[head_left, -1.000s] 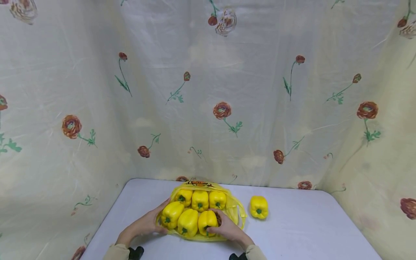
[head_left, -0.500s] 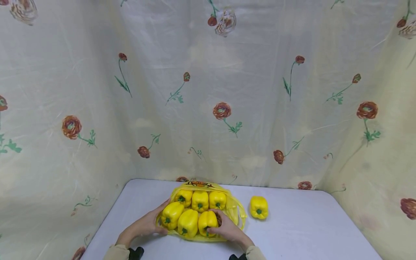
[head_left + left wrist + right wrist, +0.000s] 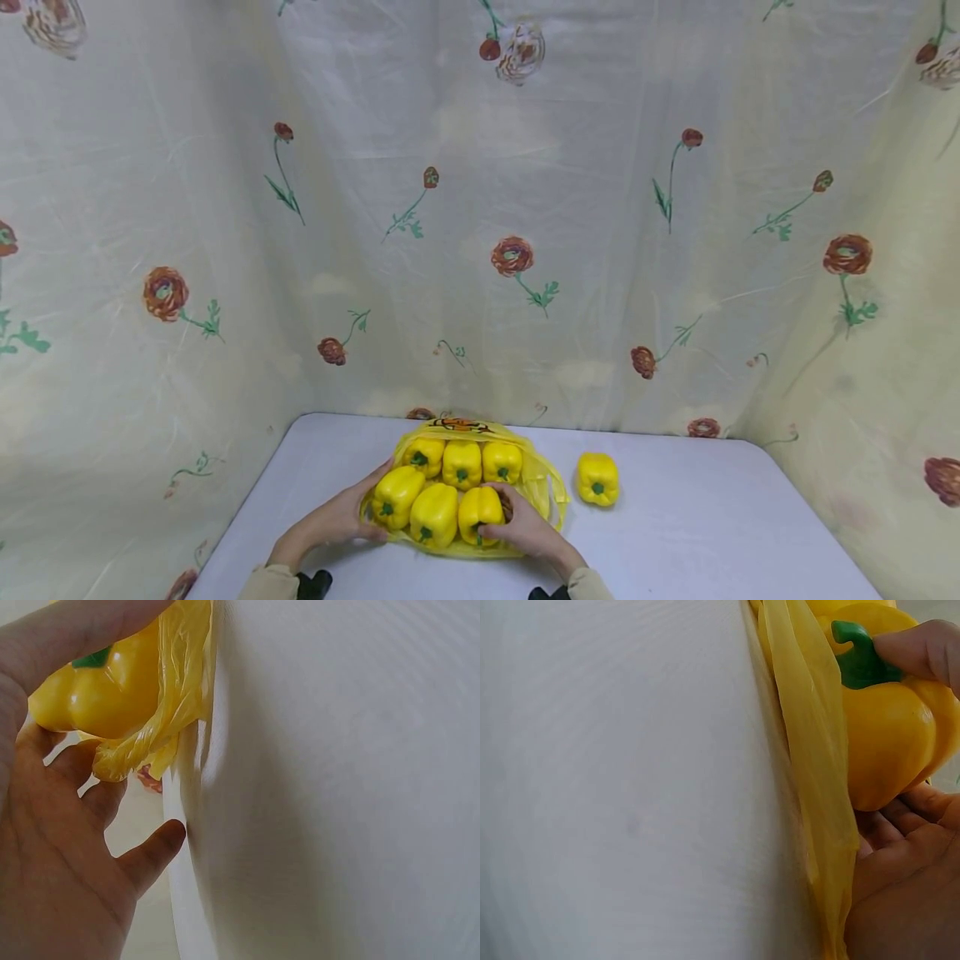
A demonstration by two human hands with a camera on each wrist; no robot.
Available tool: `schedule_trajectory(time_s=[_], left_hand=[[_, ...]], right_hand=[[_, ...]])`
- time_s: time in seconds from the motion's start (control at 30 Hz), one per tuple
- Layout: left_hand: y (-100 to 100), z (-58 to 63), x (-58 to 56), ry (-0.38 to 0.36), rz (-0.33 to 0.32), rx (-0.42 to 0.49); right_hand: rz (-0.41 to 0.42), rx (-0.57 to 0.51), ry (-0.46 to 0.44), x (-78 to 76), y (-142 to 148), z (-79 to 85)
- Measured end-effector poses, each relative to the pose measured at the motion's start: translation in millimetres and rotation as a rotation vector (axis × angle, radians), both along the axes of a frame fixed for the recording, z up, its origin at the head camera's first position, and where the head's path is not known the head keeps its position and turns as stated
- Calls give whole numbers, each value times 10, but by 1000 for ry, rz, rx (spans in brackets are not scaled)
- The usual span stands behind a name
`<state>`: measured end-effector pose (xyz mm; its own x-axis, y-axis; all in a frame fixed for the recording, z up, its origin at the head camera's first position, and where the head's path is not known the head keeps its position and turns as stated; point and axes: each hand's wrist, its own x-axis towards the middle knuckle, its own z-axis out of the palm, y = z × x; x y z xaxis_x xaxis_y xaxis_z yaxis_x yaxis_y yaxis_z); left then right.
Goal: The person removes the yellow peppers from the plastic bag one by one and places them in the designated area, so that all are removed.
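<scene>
A yellow plastic bag lies on its side on the table, its mouth towards me. Several yellow bell peppers with green stems sit in two rows in it. My left hand holds the front-left pepper at the bag's side, thumb in front and fingers behind; its little finger sticks out free. My right hand grips the front-right pepper, the thumb at its stem and the fingers round its far side. Between the two hands stands another front pepper.
One more yellow bell pepper stands on the white table, right of the bag. Floral curtains hang behind the table and at both sides.
</scene>
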<state>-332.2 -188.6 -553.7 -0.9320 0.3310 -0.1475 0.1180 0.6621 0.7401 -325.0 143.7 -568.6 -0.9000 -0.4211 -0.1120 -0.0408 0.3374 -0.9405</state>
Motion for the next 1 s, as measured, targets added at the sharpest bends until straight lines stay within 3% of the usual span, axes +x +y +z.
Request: schedule_trajectory(time_s=[0.5,1.0], left_hand=[[-12,-8,-9,1,-7,10],[-41,9,3,1,-40,34]], right_hand=[[3,4,17,11,29,9],[7,-41,29,95,51,207]])
